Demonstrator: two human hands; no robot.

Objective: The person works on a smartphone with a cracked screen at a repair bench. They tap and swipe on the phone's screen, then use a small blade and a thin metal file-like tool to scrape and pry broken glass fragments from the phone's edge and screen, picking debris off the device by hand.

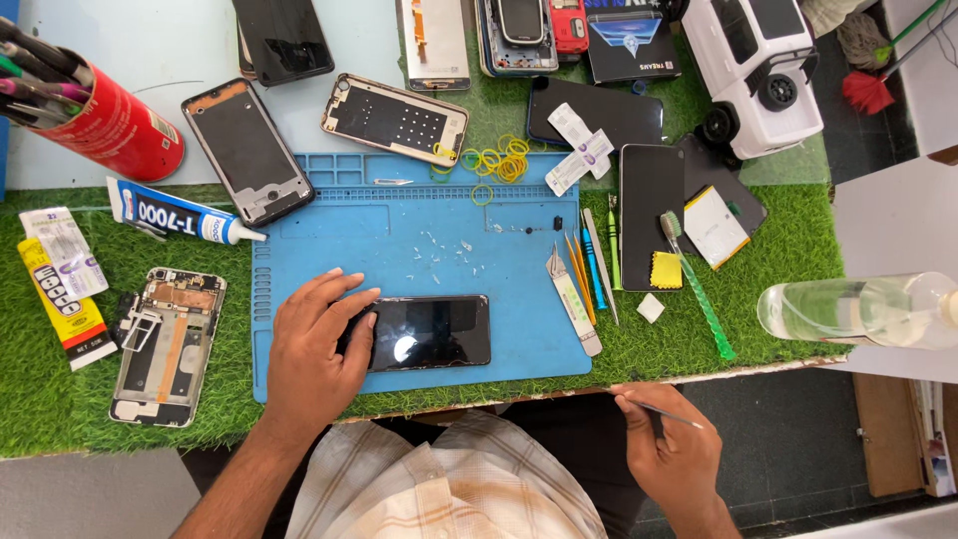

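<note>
A black smartphone (434, 332) lies screen up on the blue repair mat (419, 230). My left hand (314, 349) rests flat on the phone's left end, fingers spread over it. Off the table's front edge, my right hand (667, 449) pinches a thin metal tool (671, 413) that points to the right. Small clear glass bits (437, 250) are scattered on the mat above the phone.
A row of hand tools (589, 274) lies at the mat's right edge, beside a green toothbrush (699, 289). Glue tubes (180, 215), opened phone frames (168, 344), yellow rubber bands (494, 160), a red pen cup (115, 130), a clear bottle (858, 309) and a white toy car (763, 70) surround the mat.
</note>
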